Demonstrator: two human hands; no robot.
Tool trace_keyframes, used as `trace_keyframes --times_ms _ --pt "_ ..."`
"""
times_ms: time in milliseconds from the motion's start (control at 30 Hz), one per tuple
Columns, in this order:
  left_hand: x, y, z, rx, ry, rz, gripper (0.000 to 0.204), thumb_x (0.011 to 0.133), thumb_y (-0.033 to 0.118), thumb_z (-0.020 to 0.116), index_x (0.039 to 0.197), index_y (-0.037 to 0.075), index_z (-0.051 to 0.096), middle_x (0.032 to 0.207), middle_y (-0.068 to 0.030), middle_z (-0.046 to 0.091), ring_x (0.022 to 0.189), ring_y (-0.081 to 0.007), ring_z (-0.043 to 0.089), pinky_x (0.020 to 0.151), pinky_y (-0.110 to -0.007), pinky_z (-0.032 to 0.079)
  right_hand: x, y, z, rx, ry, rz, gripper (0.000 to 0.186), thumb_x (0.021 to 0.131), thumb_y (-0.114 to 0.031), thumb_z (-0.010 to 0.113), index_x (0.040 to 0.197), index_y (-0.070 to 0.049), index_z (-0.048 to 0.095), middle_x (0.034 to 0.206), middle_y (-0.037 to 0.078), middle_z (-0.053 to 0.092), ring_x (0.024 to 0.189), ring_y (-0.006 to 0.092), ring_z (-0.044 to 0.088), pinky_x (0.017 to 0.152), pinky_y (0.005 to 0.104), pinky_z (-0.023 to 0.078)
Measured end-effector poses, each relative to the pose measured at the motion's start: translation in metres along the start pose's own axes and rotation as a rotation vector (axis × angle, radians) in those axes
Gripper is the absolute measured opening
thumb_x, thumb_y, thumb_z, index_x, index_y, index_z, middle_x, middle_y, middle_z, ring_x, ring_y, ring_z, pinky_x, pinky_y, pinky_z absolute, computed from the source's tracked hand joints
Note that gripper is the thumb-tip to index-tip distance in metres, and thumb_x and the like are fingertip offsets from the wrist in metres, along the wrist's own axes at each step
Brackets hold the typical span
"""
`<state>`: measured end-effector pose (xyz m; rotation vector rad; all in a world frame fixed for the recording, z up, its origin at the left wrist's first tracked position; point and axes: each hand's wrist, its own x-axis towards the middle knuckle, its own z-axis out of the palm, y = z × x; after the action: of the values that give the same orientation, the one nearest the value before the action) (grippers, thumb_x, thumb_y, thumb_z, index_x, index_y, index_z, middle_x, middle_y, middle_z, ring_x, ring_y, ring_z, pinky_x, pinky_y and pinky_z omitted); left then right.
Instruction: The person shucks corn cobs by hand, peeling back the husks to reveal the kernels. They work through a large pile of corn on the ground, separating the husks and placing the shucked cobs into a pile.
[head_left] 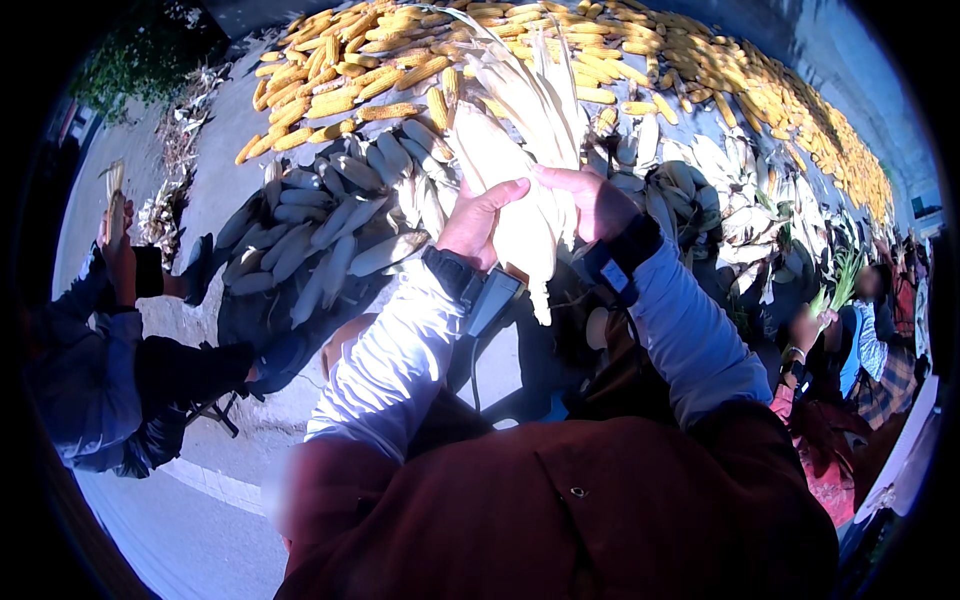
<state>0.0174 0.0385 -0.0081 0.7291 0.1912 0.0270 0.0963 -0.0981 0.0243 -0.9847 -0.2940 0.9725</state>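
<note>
I hold a corn ear in pale, partly spread husks (525, 230) upright in front of me. My left hand (480, 225) grips it on the left side, thumb lying across the husk, and my right hand (590, 200) grips its right side. The loose husk leaves fan upward above my hands, and a torn strip hangs below them; the kernels are hidden. Just beyond my hands lies a heap of unhusked ears (330, 215).
A broad spread of yellow cobs (390, 70) lies at the back, with pale husks (730, 190) at right. A seated person (100, 380) at left holds an ear; people (850, 350) at right handle green-leafed ears. A metal object (495, 300) sits below my hands.
</note>
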Motion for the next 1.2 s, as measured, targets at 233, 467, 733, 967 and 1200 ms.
trace_keyframes --times_ms 233,467,733,967,1200 --pt "0.000 -0.002 -0.002 0.038 0.068 0.030 0.036 0.081 0.006 0.058 0.115 -0.002 0.047 0.100 -0.0132 0.060 0.093 -0.0231 0.061 0.081 -0.037 0.052 -0.004 -0.003 0.002 -0.093 0.087 0.012 0.036 0.082 -0.013 0.061 0.108 0.010 0.051 0.099 0.016 0.061 0.092 0.0206 0.060 0.079 0.0305 0.050" --pt "-0.003 0.000 0.004 0.007 0.001 0.043 0.041 0.080 0.004 0.059 0.118 -0.001 0.045 0.101 -0.0129 0.060 0.094 -0.0231 0.061 0.082 -0.036 0.052 -0.004 -0.003 0.002 0.018 0.047 0.012 0.040 0.083 -0.012 0.060 0.112 0.012 0.047 0.105 0.017 0.059 0.095 0.0212 0.060 0.080 0.0322 0.050" --pt "-0.001 -0.003 0.003 0.020 -0.012 0.061 0.046 0.079 0.002 0.059 0.122 0.000 0.042 0.106 -0.0123 0.058 0.096 -0.0232 0.060 0.084 -0.038 0.051 -0.010 -0.008 0.005 -0.012 0.005 0.077 0.036 0.088 -0.015 0.052 0.115 0.008 0.049 0.105 0.015 0.060 0.093 0.0201 0.061 0.084 0.0316 0.048" --pt "-0.002 0.001 0.005 -0.022 0.011 0.004 0.058 0.073 -0.003 0.061 0.124 0.004 0.036 0.110 -0.0117 0.053 0.102 -0.0253 0.054 0.087 -0.037 0.046 -0.012 -0.008 0.007 0.005 0.057 0.049 0.034 0.087 -0.017 0.053 0.114 0.004 0.051 0.103 0.009 0.060 0.094 0.0172 0.058 0.085 0.0303 0.045" --pt "0.001 0.005 0.001 -0.055 0.086 -0.045 0.050 0.075 0.002 0.062 0.120 0.003 0.040 0.101 -0.0113 0.055 0.093 -0.0255 0.058 0.080 -0.037 0.050 -0.005 -0.005 -0.003 0.029 0.041 0.020 0.020 0.087 -0.022 0.055 0.098 -0.005 0.053 0.085 0.003 0.056 0.081 0.0147 0.055 0.077 0.0287 0.045"
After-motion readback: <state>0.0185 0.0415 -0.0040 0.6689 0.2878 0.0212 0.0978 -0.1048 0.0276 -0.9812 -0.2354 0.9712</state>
